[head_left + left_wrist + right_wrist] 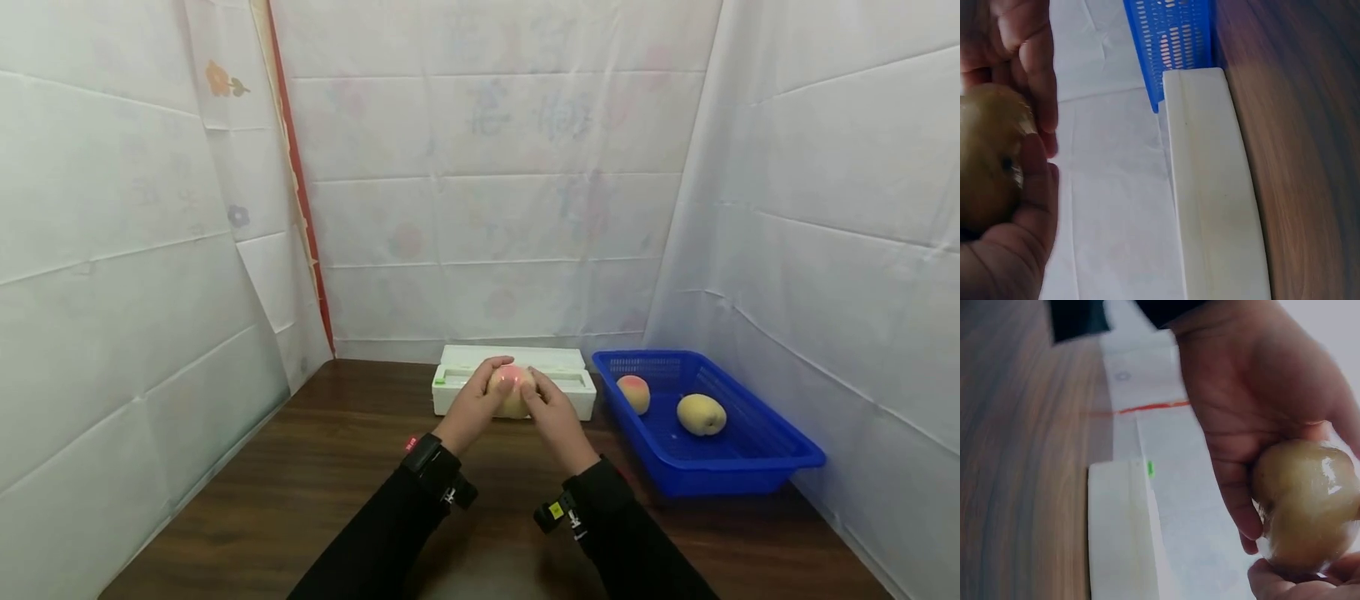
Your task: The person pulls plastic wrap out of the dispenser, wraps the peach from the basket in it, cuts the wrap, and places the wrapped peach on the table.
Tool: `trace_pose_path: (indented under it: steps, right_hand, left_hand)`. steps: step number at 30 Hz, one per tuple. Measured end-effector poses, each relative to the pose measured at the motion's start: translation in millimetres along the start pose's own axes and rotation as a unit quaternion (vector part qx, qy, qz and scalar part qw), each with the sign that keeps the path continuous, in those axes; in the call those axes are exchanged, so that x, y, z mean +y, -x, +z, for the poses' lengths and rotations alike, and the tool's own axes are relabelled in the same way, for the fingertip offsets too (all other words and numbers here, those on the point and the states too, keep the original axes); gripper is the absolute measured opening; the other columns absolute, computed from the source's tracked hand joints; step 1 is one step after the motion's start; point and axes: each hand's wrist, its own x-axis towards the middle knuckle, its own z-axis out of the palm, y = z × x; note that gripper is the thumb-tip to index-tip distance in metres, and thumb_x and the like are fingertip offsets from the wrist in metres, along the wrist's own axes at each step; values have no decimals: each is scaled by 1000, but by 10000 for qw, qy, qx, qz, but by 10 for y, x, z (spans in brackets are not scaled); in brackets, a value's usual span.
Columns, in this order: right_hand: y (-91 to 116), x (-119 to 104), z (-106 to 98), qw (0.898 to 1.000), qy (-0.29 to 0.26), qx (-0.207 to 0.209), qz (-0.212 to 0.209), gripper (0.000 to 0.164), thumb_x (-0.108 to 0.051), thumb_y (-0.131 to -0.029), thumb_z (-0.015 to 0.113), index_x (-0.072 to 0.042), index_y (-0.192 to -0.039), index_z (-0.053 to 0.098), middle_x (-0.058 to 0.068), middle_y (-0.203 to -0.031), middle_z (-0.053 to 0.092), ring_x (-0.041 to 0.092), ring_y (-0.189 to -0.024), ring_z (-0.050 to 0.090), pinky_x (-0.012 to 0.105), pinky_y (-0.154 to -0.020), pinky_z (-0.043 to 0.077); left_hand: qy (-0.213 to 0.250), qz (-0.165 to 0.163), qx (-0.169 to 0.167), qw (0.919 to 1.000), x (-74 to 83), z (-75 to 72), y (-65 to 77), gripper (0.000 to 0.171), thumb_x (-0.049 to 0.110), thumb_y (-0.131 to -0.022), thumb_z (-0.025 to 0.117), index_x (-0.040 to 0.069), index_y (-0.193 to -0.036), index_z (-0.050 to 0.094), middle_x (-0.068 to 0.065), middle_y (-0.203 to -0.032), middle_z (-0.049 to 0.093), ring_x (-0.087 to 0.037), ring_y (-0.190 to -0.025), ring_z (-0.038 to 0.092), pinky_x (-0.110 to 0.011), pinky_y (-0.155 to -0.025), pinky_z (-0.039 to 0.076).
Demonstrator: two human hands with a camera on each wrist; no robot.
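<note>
Both hands hold a peach [513,403] above the table, in front of a long white box [576,405]. Its skin is pale yellow with a pink top, and a glossy layer that looks like clear plastic film covers it. The left hand [477,407] grips it from the left, thumb on the near side. From the right, the right hand [557,420] grips the same fruit, its thumb also on the near side. In the right wrist view the peach [1307,503] shines and shows a crease; the left wrist view cuts it off at the edge.
The white box's lid [517,358] stands raised at the back, and a small green piece [439,381] sits at its left end. A blue plastic basket [712,482] on the right holds a pink-topped peach [633,394] and a yellow peach [701,415]. White sheeting surrounds the brown table [330,475].
</note>
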Motion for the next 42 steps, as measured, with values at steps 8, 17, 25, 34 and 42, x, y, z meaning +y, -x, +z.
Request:
trace_pose_path:
  steps: [8,17,25,34,42]
  right_hand:
    - [-23,23,54,9996,268,116,6,52,-31,-115,49,-8,-161,43,19,-165,45,32,-147,47,50,-116,44]
    - [-119,23,163,9999,-14,92,-117,57,-40,-116,42,-4,-159,38,20,-163,42,34,-153,40,54,-121,36]
    - [-100,91,273,9973,186,715,15,38,-27,-116,41,0,-139,56,19,-142,59,30,-131,55,43,-108,44]
    - [-96,202,165,9970,70,755,151,38,-28,-116,40,-3,-140,56,18,-144,59,30,-134,54,47,-113,41]
    - [-79,174,77,9977,209,472,434,44,-30,-115,41,1,-143,55,21,-146,56,33,-134,52,52,-115,39]
  left_hand:
    - [-84,34,303,9995,-35,6,-7,40,45,-114,45,23,-145,59,-9,-129,64,-16,-90,62,-30,-76,54]
    - [55,-175,530,9984,-9,84,-57,45,42,-114,44,16,-149,54,-11,-146,59,-24,-127,58,-41,-102,47]
    - [-319,-571,957,9933,-37,188,-59,38,41,-113,46,11,-119,67,-9,-113,65,-20,-93,58,-33,-81,48]
    - [-1071,-545,945,9882,27,134,23,42,48,-111,50,19,-134,71,-7,-131,72,-23,-102,69,-41,-87,58]
    - [-1270,-600,1043,9846,4,97,21,35,39,-108,61,13,-123,79,-9,-112,76,-13,-81,63,-29,-71,54]
